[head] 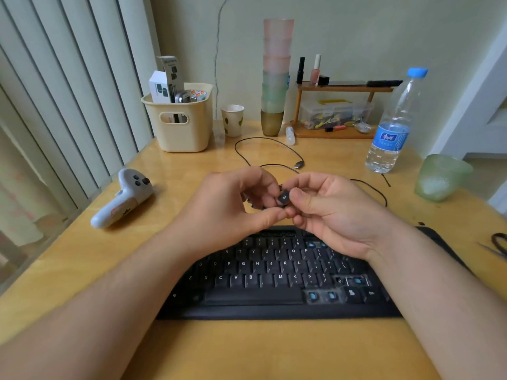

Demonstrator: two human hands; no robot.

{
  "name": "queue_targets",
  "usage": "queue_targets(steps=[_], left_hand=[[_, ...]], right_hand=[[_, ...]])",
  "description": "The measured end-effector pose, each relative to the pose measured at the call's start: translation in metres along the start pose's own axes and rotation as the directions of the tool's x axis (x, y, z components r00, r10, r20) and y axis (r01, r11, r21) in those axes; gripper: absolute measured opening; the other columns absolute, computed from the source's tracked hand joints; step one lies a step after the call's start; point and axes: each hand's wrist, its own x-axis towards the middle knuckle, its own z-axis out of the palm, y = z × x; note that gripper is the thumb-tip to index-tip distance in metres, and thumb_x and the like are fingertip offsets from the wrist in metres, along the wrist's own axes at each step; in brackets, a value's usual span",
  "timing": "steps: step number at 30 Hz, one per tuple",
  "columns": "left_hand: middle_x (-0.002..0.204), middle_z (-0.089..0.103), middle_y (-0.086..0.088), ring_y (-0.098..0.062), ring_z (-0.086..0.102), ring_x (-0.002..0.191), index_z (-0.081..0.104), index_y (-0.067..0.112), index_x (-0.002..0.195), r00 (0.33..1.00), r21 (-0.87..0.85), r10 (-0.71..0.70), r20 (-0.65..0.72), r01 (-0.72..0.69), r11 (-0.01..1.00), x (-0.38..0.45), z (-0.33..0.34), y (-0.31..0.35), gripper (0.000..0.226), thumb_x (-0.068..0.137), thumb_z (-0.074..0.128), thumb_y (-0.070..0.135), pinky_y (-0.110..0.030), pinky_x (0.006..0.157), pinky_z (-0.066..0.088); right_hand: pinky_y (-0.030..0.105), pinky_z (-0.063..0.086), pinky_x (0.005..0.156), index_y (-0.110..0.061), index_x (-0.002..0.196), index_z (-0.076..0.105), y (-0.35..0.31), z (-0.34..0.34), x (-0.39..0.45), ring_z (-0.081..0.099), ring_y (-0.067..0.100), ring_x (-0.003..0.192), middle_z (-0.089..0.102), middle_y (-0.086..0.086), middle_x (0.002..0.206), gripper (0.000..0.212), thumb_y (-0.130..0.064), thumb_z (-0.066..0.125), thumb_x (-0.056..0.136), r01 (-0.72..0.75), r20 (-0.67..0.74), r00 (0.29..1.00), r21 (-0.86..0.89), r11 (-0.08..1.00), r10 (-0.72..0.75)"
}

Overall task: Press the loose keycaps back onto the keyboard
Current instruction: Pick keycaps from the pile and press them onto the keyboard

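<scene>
Between both hands, above the keyboard [274,281], a loose keycap [283,198] is pinched by the right hand [333,212]; the left hand [233,207], fingers curled, steadies it. Next: align it over an empty switch below and press.

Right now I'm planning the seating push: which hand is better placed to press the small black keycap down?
Right hand: it pinches the small black keycap above the black keyboard.
</scene>
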Motion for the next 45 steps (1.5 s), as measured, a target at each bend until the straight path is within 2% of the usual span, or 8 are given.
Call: queue_targets(steps=[6, 9, 16, 23, 31, 38, 41, 45], left_hand=[[0.082, 0.074, 0.011, -0.011, 0.069, 0.081, 0.071, 0.023, 0.096, 1.0, 0.044, 0.02, -0.01, -0.019, 0.999, -0.001, -0.003, 0.002, 0.026, 0.079, 0.091, 0.025, -0.014, 0.076, 0.047], [0.083, 0.073, 0.009, -0.014, 0.069, 0.081, 0.068, 0.022, 0.097, 0.999, 0.045, 0.044, -0.001, -0.044, 0.998, -0.001, -0.005, 0.004, 0.03, 0.078, 0.091, 0.023, -0.021, 0.077, 0.051], [0.08, 0.069, 0.009, -0.017, 0.066, 0.08, 0.067, 0.024, 0.101, 0.998, 0.085, 0.067, 0.012, -0.068, 0.994, -0.002, 0.0, 0.006, 0.035, 0.077, 0.092, 0.03, -0.016, 0.073, 0.046], [0.078, 0.071, 0.011, -0.012, 0.069, 0.08, 0.067, 0.027, 0.087, 1.0, 0.115, -0.005, -0.024, 0.008, 0.993, -0.002, -0.003, 0.007, 0.027, 0.075, 0.09, 0.036, -0.032, 0.076, 0.056], [0.077, 0.07, 0.01, -0.006, 0.067, 0.077, 0.067, 0.025, 0.082, 0.999, 0.124, -0.039, -0.033, 0.043, 0.991, -0.002, -0.005, 0.007, 0.027, 0.074, 0.092, 0.02, -0.009, 0.073, 0.048], [0.083, 0.075, 0.011, -0.009, 0.071, 0.084, 0.073, 0.024, 0.093, 0.998, 0.077, -0.067, 0.02, 0.066, 0.995, -0.002, -0.008, 0.004, 0.02, 0.081, 0.088, 0.02, -0.019, 0.081, 0.055], [0.084, 0.076, 0.011, -0.008, 0.072, 0.084, 0.074, 0.025, 0.095, 0.994, 0.058, -0.1, 0.04, 0.097, 0.994, -0.001, -0.011, 0.002, 0.017, 0.084, 0.086, 0.02, -0.026, 0.084, 0.058], [0.085, 0.078, 0.004, -0.012, 0.073, 0.081, 0.076, 0.021, 0.095, 0.975, -0.048, -0.198, 0.097, 0.203, 0.978, 0.001, -0.017, -0.001, 0.011, 0.088, 0.082, 0.015, -0.029, 0.079, 0.059]], right_hand=[[0.025, 0.05, 0.066, -0.011, 0.094, 0.072, -0.001, 0.001, -0.002, 0.061, 0.016, 0.07, 0.067, 0.01, 0.079, 0.014, -0.01, 0.068, 0.081, 0.018, 0.027, 0.999, -0.053, 0.998, -0.017], [0.024, 0.049, 0.064, -0.011, 0.094, 0.073, -0.001, 0.003, -0.003, 0.059, 0.016, 0.07, 0.067, 0.011, 0.083, 0.012, -0.005, 0.063, 0.092, 0.021, 0.03, 0.999, -0.103, 0.995, -0.018], [0.025, 0.048, 0.061, -0.013, 0.098, 0.073, 0.004, 0.012, -0.003, 0.06, 0.012, 0.065, 0.072, 0.002, 0.075, 0.009, -0.006, 0.068, 0.096, 0.086, -0.078, 0.99, -0.292, 0.953, -0.113], [0.029, 0.054, 0.066, -0.014, 0.088, 0.073, 0.002, 0.011, -0.003, 0.066, 0.016, 0.067, 0.073, 0.005, 0.072, 0.012, -0.005, 0.069, 0.095, 0.175, -0.042, 0.978, -0.379, 0.909, -0.206], [0.021, 0.057, 0.079, -0.016, 0.092, 0.076, 0.0, 0.007, -0.006, 0.073, 0.011, 0.084, 0.078, -0.001, 0.088, 0.026, 0.006, 0.082, 0.08, 0.233, 0.024, 0.969, -0.431, 0.872, -0.247], [0.027, 0.061, 0.079, -0.017, 0.095, 0.077, -0.001, 0.005, -0.005, 0.075, 0.016, 0.081, 0.079, 0.006, 0.089, 0.021, 0.002, 0.079, 0.085, 0.234, -0.011, 0.962, -0.493, 0.838, -0.274], [0.028, 0.061, 0.081, -0.029, 0.094, 0.077, -0.001, 0.005, -0.006, 0.075, 0.011, 0.082, 0.078, -0.005, 0.089, 0.021, -0.011, 0.082, 0.086, 0.252, 0.001, 0.945, -0.643, 0.724, -0.328], [0.012, 0.05, 0.066, -0.039, 0.091, 0.077, 0.0, 0.011, -0.008, 0.065, 0.002, 0.073, 0.071, -0.016, 0.078, 0.015, -0.027, 0.083, 0.085, 0.255, 0.026, 0.891, -0.855, 0.452, -0.454]])
